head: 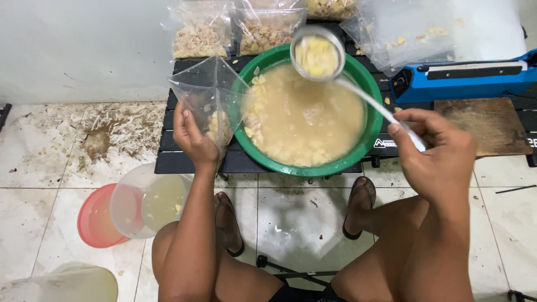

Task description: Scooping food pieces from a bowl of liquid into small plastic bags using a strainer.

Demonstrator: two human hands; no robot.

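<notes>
My left hand [193, 137] holds a clear plastic bag [208, 92] open at the left of a green basin [366, 84]; a few pale chunks lie in the bag's bottom. The basin is full of cloudy liquid with pale cut pieces. My right hand [439, 154] grips the handle of a metal strainer ladle [318, 54], whose bowl hovers over the basin's far rim, loaded with pale yellow pieces.
The basin stands on a low black slatted table [190, 162]. Filled bags [263, 28] lie behind it, a blue heat sealer [464, 78] and a wooden board [489, 126] to the right. A clear jug [148, 201] and red lid [95, 221] sit on the tiled floor.
</notes>
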